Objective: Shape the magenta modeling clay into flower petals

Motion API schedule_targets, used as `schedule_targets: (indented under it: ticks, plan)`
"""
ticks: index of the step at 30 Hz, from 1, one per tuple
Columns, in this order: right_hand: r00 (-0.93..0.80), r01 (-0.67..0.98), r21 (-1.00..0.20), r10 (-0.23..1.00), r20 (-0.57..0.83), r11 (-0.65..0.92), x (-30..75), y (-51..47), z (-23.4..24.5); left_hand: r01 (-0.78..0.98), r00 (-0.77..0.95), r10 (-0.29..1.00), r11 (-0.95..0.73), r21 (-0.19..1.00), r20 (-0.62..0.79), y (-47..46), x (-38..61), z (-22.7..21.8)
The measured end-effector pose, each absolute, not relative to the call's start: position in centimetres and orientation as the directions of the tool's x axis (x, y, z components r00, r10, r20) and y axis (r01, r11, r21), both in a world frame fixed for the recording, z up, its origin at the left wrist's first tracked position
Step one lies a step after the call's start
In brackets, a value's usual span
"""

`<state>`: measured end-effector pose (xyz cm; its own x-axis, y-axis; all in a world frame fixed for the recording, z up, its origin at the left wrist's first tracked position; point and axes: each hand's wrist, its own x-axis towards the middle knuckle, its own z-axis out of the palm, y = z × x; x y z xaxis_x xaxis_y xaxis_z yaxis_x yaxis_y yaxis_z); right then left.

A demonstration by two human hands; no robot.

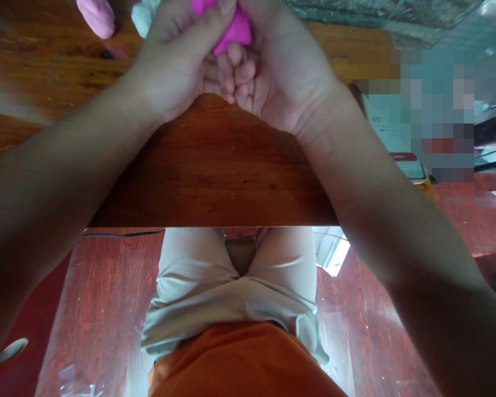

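Both my hands meet over the far part of the wooden table, at the top of the head view. Between them is a bright pink lump of modelling clay, partly cut off by the upper edge. My left hand presses its thumb onto the lump from the left. My right hand wraps it from the right, fingers curled underneath. Beyond my left hand lie a pale pink lump and a whitish lump, which look like the same soft material.
The wooden table ends in a straight front edge above my lap. On the right lies a white, box-like object beside a blurred-out patch. A grey-green stone-like slab borders the table's far right. A white object is on the floor.
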<state>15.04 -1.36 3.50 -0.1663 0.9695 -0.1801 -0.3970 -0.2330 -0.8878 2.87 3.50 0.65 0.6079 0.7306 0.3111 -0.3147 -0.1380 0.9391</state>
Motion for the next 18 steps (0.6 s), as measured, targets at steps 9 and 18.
schedule_targets:
  ticks: [9,18]
  plan:
    - [-0.255,-0.362,-0.905,0.957,-0.136,-0.225,15.6,-0.5,3.0,-0.327,0.612,0.715,-0.162,0.931,0.339,3.9,3.2,0.5]
    - [-0.219,-0.381,-0.898,0.965,-0.145,-0.221,14.9,-1.5,3.6,-0.361,0.653,0.675,-0.121,0.925,0.343,3.9,2.9,0.7]
